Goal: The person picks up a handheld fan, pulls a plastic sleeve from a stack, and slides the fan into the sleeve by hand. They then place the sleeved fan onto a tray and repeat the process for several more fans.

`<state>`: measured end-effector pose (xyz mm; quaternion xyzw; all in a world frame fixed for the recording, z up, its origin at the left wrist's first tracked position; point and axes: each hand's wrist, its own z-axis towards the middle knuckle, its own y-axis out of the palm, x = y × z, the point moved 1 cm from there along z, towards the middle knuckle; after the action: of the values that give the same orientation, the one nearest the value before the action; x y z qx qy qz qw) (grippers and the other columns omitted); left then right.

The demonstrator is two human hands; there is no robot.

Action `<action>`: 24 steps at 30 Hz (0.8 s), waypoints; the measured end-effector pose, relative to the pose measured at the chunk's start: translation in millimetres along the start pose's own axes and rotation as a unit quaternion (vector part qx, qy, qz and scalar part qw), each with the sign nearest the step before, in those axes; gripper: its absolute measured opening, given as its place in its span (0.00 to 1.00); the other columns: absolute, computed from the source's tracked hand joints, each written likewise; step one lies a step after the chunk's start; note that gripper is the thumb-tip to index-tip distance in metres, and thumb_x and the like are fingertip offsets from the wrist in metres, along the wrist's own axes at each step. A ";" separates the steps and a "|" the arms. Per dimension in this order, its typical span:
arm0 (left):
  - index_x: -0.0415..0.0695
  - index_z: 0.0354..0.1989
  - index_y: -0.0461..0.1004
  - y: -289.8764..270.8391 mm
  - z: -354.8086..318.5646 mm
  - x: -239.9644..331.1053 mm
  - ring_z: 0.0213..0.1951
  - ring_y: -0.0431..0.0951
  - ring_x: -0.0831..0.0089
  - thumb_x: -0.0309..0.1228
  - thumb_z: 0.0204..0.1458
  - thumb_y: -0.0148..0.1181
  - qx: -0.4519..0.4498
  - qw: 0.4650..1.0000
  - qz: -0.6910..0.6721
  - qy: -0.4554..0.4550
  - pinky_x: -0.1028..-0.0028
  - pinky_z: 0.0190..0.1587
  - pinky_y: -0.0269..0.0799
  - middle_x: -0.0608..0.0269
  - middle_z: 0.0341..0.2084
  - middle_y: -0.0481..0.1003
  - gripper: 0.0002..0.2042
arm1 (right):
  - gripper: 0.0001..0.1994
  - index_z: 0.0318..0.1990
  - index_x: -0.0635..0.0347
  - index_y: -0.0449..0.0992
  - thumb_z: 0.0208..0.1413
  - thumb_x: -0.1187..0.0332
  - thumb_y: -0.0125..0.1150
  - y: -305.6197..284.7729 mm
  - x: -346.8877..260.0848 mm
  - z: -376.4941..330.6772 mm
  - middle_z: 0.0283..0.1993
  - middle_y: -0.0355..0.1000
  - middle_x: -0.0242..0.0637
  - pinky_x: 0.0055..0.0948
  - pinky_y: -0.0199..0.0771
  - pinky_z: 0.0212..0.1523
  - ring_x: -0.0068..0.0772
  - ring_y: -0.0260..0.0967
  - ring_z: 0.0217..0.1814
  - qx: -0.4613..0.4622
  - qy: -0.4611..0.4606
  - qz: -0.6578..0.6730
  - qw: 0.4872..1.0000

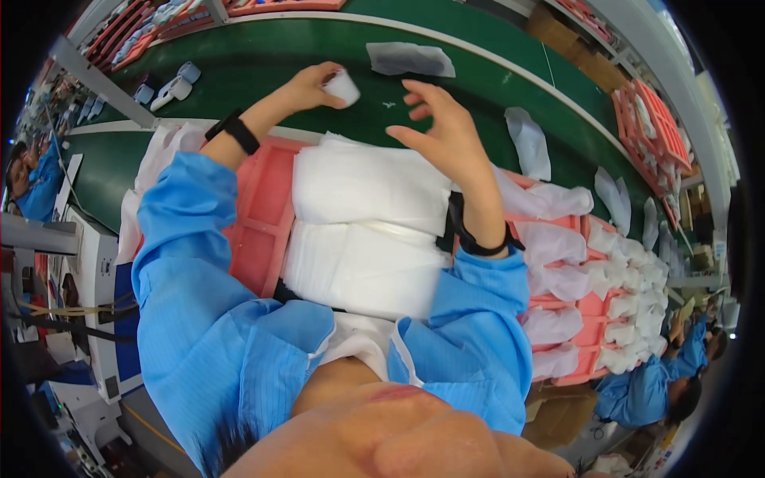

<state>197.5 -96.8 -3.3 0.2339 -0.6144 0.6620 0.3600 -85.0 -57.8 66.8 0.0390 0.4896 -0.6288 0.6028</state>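
My left hand (311,86) is closed around a small white rounded part (343,86), held over the green conveyor belt (271,56). My right hand (443,125) hovers just to its right with fingers spread and nothing in it. Both forearms wear blue sleeves and dark wristbands. Below the hands lie two stacks of white foam bags (368,227) on a pink tray (259,215).
A white foam bag (410,58) lies on the belt beyond the hands, another bag (529,142) to the right. A pink tray with several bagged parts (594,303) is on the right. Red trays (657,123) are stacked far right. Co-workers in blue sit at both edges.
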 end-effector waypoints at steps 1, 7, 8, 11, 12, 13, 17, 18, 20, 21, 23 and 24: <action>0.40 0.56 0.64 13.6 -9.0 40.2 0.43 0.72 0.72 0.21 0.39 0.66 -0.033 0.997 -0.061 0.030 0.78 0.45 0.69 0.58 0.42 0.71 0.31 | 0.25 0.51 0.60 0.70 0.42 0.70 0.67 4.0 3.2 -0.4 0.37 0.72 0.38 0.28 0.72 0.36 0.34 0.69 0.34 0.046 -0.029 -0.062 0.997; 0.40 0.55 0.65 50.1 -49.6 139.5 0.41 0.74 0.66 0.22 0.41 0.64 0.038 0.953 -0.269 0.132 0.72 0.41 0.72 0.56 0.42 0.71 0.28 | 0.28 0.49 0.62 0.70 0.34 0.69 0.68 -4.9 8.7 4.2 0.38 0.72 0.45 0.33 0.73 0.39 0.43 0.71 0.37 0.061 0.002 -0.101 0.993; 0.40 0.55 0.65 58.5 -52.2 142.9 0.41 0.74 0.66 0.22 0.41 0.64 0.034 0.952 -0.273 0.131 0.72 0.41 0.72 0.56 0.42 0.71 0.28 | 0.27 0.47 0.63 0.70 0.33 0.69 0.68 -18.6 6.3 5.9 0.38 0.72 0.47 0.32 0.72 0.40 0.44 0.72 0.37 0.057 0.020 -0.103 0.993; 0.40 0.48 0.68 85.6 -54.4 147.8 0.35 0.75 0.63 0.26 0.45 0.63 0.153 0.978 -0.077 0.122 0.69 0.36 0.71 0.55 0.37 0.71 0.20 | 0.26 0.45 0.64 0.70 0.32 0.69 0.67 -39.2 6.4 4.5 0.38 0.73 0.47 0.33 0.73 0.40 0.46 0.72 0.38 0.095 0.036 -0.107 0.989; 0.40 0.48 0.68 97.8 -55.2 146.9 0.35 0.75 0.63 0.26 0.45 0.63 0.151 0.978 -0.078 0.122 0.69 0.36 0.71 0.55 0.37 0.71 0.20 | 0.26 0.44 0.64 0.71 0.32 0.69 0.66 -43.7 6.3 4.0 0.37 0.73 0.46 0.34 0.73 0.40 0.47 0.73 0.38 0.132 0.026 -0.106 0.985; 0.41 0.43 0.70 113.8 -55.7 143.9 0.34 0.75 0.60 0.30 0.46 0.62 0.079 0.989 0.036 0.117 0.67 0.35 0.71 0.54 0.34 0.71 0.16 | 0.25 0.43 0.64 0.71 0.31 0.68 0.66 -48.7 4.9 3.9 0.37 0.74 0.45 0.35 0.73 0.40 0.48 0.73 0.38 0.169 0.016 -0.103 0.980; 0.42 0.34 0.71 141.7 -58.1 125.7 0.30 0.74 0.57 0.35 0.49 0.60 -0.022 0.980 0.182 0.078 0.63 0.32 0.69 0.55 0.30 0.72 0.11 | 0.23 0.43 0.62 0.72 0.32 0.71 0.63 -72.8 -32.2 0.9 0.36 0.74 0.46 0.31 0.71 0.42 0.44 0.73 0.38 0.112 0.096 -0.002 0.989; 0.42 0.32 0.71 144.2 -58.2 120.8 0.29 0.73 0.57 0.36 0.49 0.60 -0.036 0.978 0.198 0.063 0.62 0.31 0.68 0.56 0.30 0.73 0.10 | 0.23 0.43 0.62 0.72 0.32 0.71 0.63 -73.5 -27.7 0.2 0.36 0.74 0.46 0.31 0.71 0.42 0.44 0.73 0.38 0.110 0.095 0.000 0.989; 0.41 0.32 0.72 145.6 -58.2 115.5 0.28 0.73 0.60 0.35 0.49 0.60 -0.029 0.980 0.187 0.069 0.64 0.31 0.68 0.57 0.28 0.73 0.10 | 0.25 0.45 0.63 0.71 0.33 0.70 0.65 -78.7 -14.3 -7.1 0.37 0.73 0.40 0.28 0.70 0.40 0.34 0.71 0.38 0.104 0.078 0.037 0.991; 0.41 0.32 0.72 143.9 -58.0 114.6 0.28 0.73 0.63 0.34 0.49 0.60 -0.020 0.981 0.175 0.076 0.66 0.30 0.68 0.59 0.26 0.73 0.10 | 0.26 0.46 0.64 0.71 0.33 0.69 0.66 -84.4 -13.3 -9.5 0.38 0.72 0.37 0.27 0.70 0.39 0.29 0.70 0.37 0.103 0.068 0.053 0.991; 0.40 0.32 0.73 138.2 -57.3 113.5 0.27 0.73 0.66 0.34 0.49 0.61 -0.010 0.983 0.162 0.086 0.67 0.30 0.67 0.60 0.25 0.73 0.10 | 0.26 0.46 0.64 0.71 0.33 0.70 0.66 -99.3 -18.1 -17.8 0.38 0.72 0.35 0.26 0.69 0.39 0.27 0.69 0.38 0.098 0.071 0.055 0.991; 0.41 0.31 0.74 132.4 -56.7 109.7 0.27 0.73 0.67 0.34 0.49 0.61 -0.017 0.994 0.083 0.062 0.69 0.30 0.68 0.60 0.26 0.74 0.09 | 0.26 0.46 0.64 0.71 0.33 0.70 0.66 -103.6 -19.4 -20.4 0.38 0.71 0.33 0.24 0.69 0.39 0.25 0.68 0.38 0.089 0.073 0.066 0.991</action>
<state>34.6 -18.4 -13.9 0.1346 -0.6191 0.6924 0.3453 -173.3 -51.6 127.6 0.1700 0.4708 -0.6244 0.5997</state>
